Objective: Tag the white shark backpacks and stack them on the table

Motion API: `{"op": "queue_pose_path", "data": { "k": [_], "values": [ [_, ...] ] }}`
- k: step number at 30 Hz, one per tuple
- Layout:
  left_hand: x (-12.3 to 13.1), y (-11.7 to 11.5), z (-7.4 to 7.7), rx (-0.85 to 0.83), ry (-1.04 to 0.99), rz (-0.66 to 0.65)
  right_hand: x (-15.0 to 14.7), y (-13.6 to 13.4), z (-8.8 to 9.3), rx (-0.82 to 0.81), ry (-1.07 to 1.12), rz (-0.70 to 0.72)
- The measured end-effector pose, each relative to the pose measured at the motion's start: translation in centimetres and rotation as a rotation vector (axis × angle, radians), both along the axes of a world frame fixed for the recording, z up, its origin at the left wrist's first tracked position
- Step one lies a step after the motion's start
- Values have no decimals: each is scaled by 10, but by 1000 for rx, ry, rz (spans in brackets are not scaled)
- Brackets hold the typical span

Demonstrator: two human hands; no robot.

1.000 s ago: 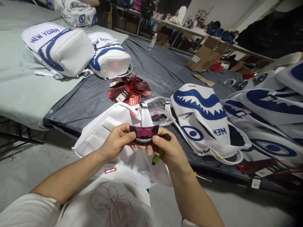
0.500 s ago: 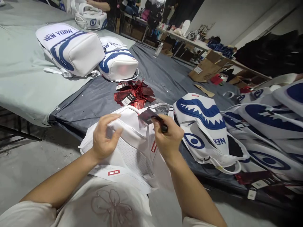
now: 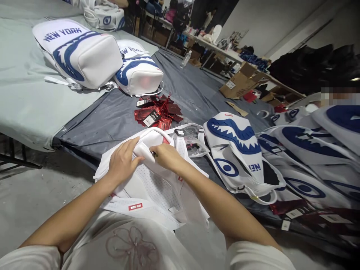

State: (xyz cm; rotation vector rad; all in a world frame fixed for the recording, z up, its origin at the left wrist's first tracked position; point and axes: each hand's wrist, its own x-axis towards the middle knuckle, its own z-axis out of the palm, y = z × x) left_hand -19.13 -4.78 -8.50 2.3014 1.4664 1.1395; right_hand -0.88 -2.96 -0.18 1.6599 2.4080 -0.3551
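Observation:
A white backpack (image 3: 146, 187) lies back side up at the table's near edge, partly on my lap. My left hand (image 3: 122, 163) grips its top edge beside the white carry handle (image 3: 153, 133), fingers curled on the fabric. My right hand (image 3: 167, 156) is closed next to it at the same spot, with a small dark tip showing between its fingers. What it holds is mostly hidden. A red label (image 3: 135, 206) shows on the pack's lower part.
A pile of red hang tags (image 3: 159, 110) lies just beyond the pack on the dark grey cloth (image 3: 112, 116). Shark-mouth backpacks lie to the right (image 3: 239, 150) and two stuffed ones stand at the back left (image 3: 81, 56). Cardboard boxes (image 3: 239, 80) sit farther back.
The pink and black tag that both hands held has gone out of sight. My right hand moved left and down to the pack's top, and my left hand closed on the fabric.

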Motion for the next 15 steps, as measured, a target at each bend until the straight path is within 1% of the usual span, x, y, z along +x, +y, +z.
{"op": "queue_pose_path", "data": {
  "k": [3,6,8,10,13,15],
  "values": [
    [0,1,-2,11,8,11,-2,-8,-1,49,-84,-2],
    [-3,0,-2,11,15,35,-3,-17,5,120,-177,-31],
    [-4,-2,-2,24,22,34,-5,-17,9,128,-164,-52],
    [-5,-2,-2,45,25,24,-6,-12,10,89,-118,-55],
    [-6,-2,-3,64,25,12,-6,-6,8,19,-73,-47],
    [-7,-3,-3,72,25,9,-5,-6,7,34,-53,-71]
  ]
}}
